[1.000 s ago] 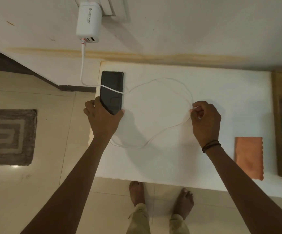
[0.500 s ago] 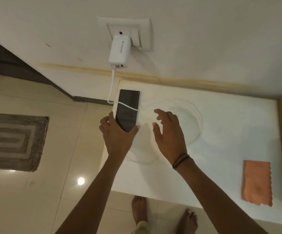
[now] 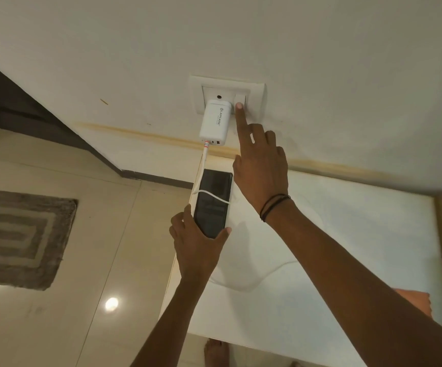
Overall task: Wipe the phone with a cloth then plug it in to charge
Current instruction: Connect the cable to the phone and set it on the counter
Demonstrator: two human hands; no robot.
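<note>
Phone (image 3: pixel 212 205), dark screen up, lies along the left edge of the white tabletop (image 3: pixel 347 234), its near end gripped in your left hand (image 3: pixel 196 245), thumb on one side and fingers (image 3: pixel 226 230) wrapped round the other. A white cable (image 3: pixel 212 195) crosses the screen and climbs to the white charger (image 3: pixel 215 121), which is seated in the wall socket (image 3: pixel 228 95) above the tabletop's far edge. More cable loops slack on the tabletop behind your left wrist. Your right hand (image 3: pixel 261 170) reaches up past the phone, index finger straight and its tip pressed on the switch (image 3: pixel 239 99) just beside the charger, the other fingers curled in, holding nothing. Black bands circle that wrist. An orange cloth (image 3: pixel 417 300) rests near the tabletop's right side, well apart from the phone, partly hidden by your right forearm. A grey mat (image 3: pixel 16 239) lies on the tiled floor at left.
</note>
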